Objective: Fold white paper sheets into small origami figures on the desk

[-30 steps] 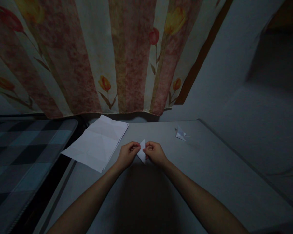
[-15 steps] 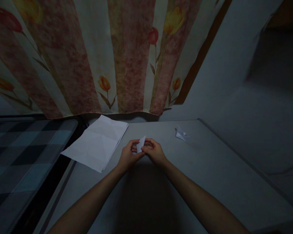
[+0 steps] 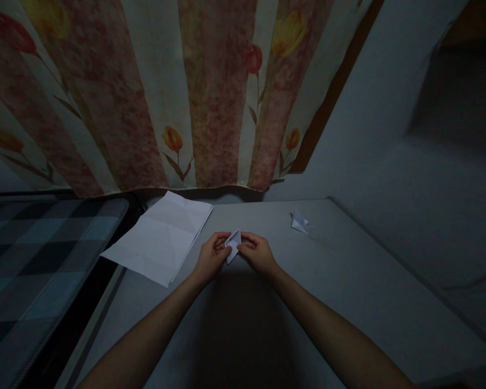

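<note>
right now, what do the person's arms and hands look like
The left hand and right hand are ungloved, and the left forearm and right forearm are bare, with no sleeve, watch or bracelet visible; small rings can't be judged.

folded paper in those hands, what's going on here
A person holds a small folded piece of white paper between the fingers of the left hand and right hand, above the table. To the left lie some larger, creased white sheets, with one corner reaching past the table's edge. Another small folded paper shape sits farther off to the right, apart from the hands. The light is dim, so the finer folds are hard to make out.
</note>
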{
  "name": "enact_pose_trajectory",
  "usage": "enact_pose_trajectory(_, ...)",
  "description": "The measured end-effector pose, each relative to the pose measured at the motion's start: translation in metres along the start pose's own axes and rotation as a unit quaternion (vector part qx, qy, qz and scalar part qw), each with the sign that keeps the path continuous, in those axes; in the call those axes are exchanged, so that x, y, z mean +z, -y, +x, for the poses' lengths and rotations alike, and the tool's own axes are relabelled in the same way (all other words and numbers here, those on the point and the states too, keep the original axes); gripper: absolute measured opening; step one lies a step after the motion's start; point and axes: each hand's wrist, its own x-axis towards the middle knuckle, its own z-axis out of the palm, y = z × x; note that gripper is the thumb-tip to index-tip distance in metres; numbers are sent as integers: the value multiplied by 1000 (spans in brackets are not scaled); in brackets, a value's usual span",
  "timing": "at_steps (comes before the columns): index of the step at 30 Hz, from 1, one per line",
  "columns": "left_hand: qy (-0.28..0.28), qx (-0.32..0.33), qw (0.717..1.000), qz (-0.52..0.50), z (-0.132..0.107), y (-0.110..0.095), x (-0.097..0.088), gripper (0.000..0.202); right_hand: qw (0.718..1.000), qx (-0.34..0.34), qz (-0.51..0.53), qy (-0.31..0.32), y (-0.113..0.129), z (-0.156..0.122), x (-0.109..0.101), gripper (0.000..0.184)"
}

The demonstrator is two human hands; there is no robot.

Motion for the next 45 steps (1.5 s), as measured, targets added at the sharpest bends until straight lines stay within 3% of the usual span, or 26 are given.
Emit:
enact_pose_trajectory(6,-17,52,985,162,2,-3,-11,26,985,-101,-137,-22,-4,0,-4,26)
enact_pose_trajectory(9,-12,60,980,187,4,-5,-16,24,981,-132,-137,-32,-5,2,-8,21)
enact_pose_trajectory(14,44,-40,994,88,7,-5,-19,40,994,-84,-54,-35,-5,6,-11,13)
enact_pose_trajectory(20,12,-42,999,-29,5,-10,-17,28,1000,-20,23,6,0,3,-7,18)
enact_pose_trajectory(27,12,-78,996,-35,3,-9,-19,31,998,-47,-30,23,5,-1,-7,19)
enact_pose_trajectory(32,-18,-82,996,-7,6,-4,-17,27,997,-21,-5,80,3,-1,-9,28)
enact_pose_trajectory(36,-31,-51,998,16,6,-4,-11,22,999,-21,-3,31,3,-1,-3,33)
enact_pose_trajectory(39,-57,-31,998,3,6,-6,-8,29,1000,-2,-3,11,2,0,0,41)
enact_pose_trajectory(43,-46,-37,998,-11,6,-9,-7,50,1000,17,-11,19,-2,0,1,34)
enact_pose_trajectory(45,-38,-32,999,19,5,-10,-8,45,999,15,-32,25,-2,0,2,29)
